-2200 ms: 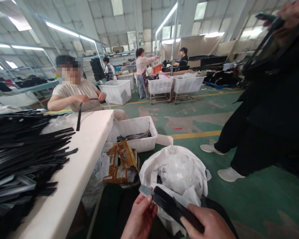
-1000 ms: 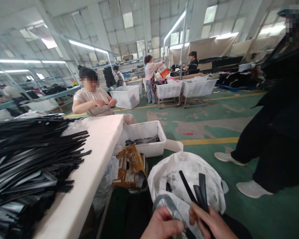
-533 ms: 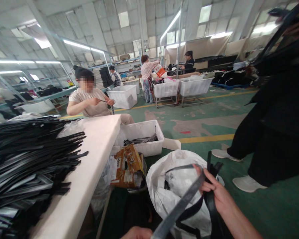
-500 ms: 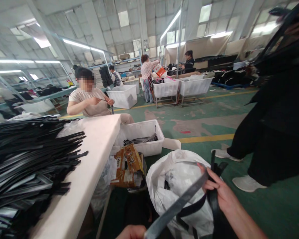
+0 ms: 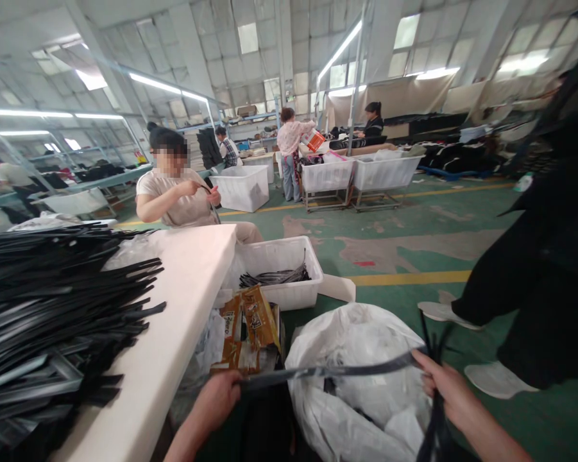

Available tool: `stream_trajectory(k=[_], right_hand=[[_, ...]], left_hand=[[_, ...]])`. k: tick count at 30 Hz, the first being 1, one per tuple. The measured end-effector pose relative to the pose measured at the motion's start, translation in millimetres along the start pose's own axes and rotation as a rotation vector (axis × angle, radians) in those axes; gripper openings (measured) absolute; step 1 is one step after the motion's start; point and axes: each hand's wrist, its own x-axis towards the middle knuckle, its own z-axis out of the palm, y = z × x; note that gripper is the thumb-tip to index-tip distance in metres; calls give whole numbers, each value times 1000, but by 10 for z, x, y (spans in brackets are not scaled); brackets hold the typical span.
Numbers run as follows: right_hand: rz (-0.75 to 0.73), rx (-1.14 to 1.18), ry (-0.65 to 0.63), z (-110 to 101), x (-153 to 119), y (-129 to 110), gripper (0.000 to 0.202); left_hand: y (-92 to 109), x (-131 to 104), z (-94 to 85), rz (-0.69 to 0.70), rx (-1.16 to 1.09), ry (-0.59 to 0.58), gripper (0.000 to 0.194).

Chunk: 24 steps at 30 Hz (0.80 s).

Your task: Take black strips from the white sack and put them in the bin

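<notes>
A long dark strip (image 5: 327, 372) stretches almost level between my two hands, above a white plastic sack (image 5: 312, 410) with clear plastic in it. My left hand (image 5: 221, 394) is closed round the strip's left end, beside the table edge. At the strip's other end my right hand (image 5: 440, 382) pinches it, and more black strips (image 5: 435, 423) hang down from that hand. A large pile of black strips (image 5: 62, 321) covers the white table (image 5: 173, 321) on the left.
Beyond the sack stand a torn brown carton (image 5: 250, 324) and a white bin (image 5: 293, 295) holding strips. A seated co-worker (image 5: 178, 192) handles a strip behind the table. A person in black (image 5: 534, 269) stands close on the right. White carts (image 5: 327, 176) stand farther back.
My left hand has risen from the bottom edge and moved left, bringing the strip from a slant to nearly level. My right hand has shifted slightly right and down.
</notes>
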Motion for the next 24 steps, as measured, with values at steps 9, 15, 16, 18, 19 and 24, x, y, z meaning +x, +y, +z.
stream_trajectory(k=[9,15,16,18,19,24], right_hand=[[-45,-435,-258,1877,1157,-1241,28],[-139,-534,-623,1710,388,-692,39],[-143,-541,-672,1640,173,-554,40],[-140,-557,-741,1487,-249,-282,38],[-145,-564,-761,1403,-445,-160,37],[-83,-593,-860,817,-1092,35,29]], left_hand=[[790,1995,-1088,102,21,376,55],[1258,1448,5,273,-390,113,49],[1323,1247,207,294,-652,-7,52],[1422,818,554,283,-946,-115,54],[1450,601,694,258,-1034,-134,51],[1360,-275,1068,63,-1229,-230,38]])
